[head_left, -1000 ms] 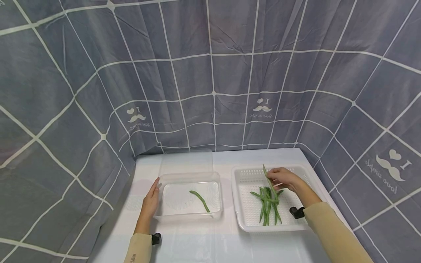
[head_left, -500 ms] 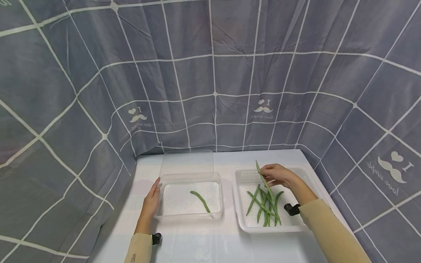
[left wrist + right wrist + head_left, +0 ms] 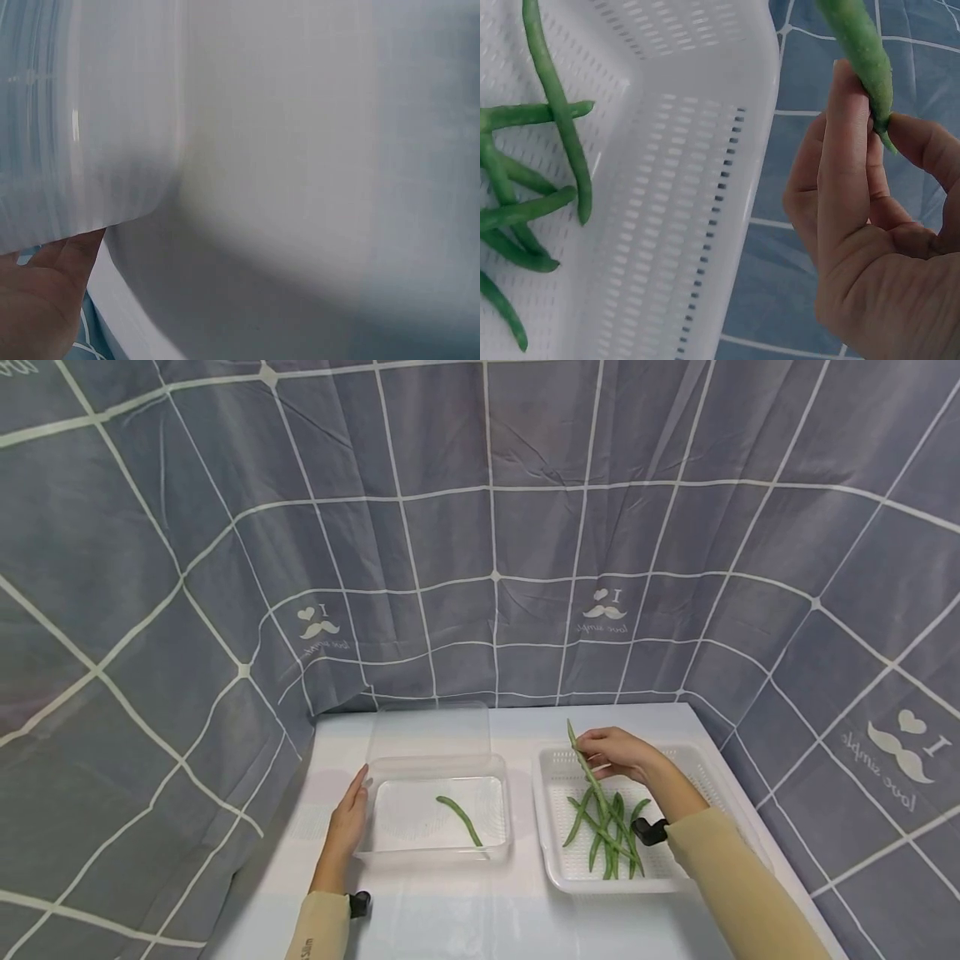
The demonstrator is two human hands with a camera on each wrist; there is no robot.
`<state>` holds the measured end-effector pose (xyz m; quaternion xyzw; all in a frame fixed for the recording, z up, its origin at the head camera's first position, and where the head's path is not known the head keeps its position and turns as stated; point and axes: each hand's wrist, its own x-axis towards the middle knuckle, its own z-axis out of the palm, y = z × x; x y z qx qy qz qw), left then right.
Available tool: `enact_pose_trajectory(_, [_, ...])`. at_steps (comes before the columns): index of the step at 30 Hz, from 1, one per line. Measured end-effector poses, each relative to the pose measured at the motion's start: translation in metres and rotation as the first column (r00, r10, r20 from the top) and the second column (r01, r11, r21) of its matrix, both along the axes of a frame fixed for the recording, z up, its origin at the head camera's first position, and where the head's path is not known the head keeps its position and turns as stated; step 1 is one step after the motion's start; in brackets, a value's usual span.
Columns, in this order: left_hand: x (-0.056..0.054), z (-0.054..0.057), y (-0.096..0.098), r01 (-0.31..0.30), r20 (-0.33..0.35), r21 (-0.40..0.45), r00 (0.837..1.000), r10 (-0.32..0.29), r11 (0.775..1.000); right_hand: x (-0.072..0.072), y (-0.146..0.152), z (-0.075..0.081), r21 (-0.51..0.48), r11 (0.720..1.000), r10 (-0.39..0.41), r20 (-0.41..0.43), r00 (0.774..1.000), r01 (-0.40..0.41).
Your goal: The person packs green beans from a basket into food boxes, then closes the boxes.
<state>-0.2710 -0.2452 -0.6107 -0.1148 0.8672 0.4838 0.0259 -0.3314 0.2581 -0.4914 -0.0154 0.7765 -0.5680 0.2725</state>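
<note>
My right hand (image 3: pixel 621 754) pinches one green bean (image 3: pixel 582 760) between thumb and fingers, above the far left part of a white perforated basket (image 3: pixel 660 885). In the right wrist view that bean (image 3: pixel 861 45) points upward, its thin stem end at the thumb tip. Several other green beans (image 3: pixel 617 835) lie crossed in the basket. With fingers fairly straight, my left hand (image 3: pixel 348 820) rests against the left side of a clear plastic container (image 3: pixel 420 855). A single green bean (image 3: pixel 461 818) lies inside that container. The left wrist view shows the container's wall (image 3: pixel 127 112) above the fingers.
A clear flat lid (image 3: pixel 431 727) lies behind the container on the white table (image 3: pixel 420 918). Grey curtain cloth (image 3: pixel 450 543) with white grid lines stands round the back and both sides. A narrow strip of table separates container and basket.
My right hand has moved left and slightly up with its bean, drawing it from the pile. Beans in the basket have spread and shifted. My left hand stays at the container.
</note>
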Motion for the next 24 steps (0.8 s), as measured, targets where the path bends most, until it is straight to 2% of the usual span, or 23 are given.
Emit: enact_pose_trajectory(24, [0.003, 0.002, -0.001, 0.004, -0.009, 0.009, 1.0, -0.004, 1.0, -0.007, -0.041, 0.006, -0.057, 0.998, 0.027, 0.004, 1.0, -0.026])
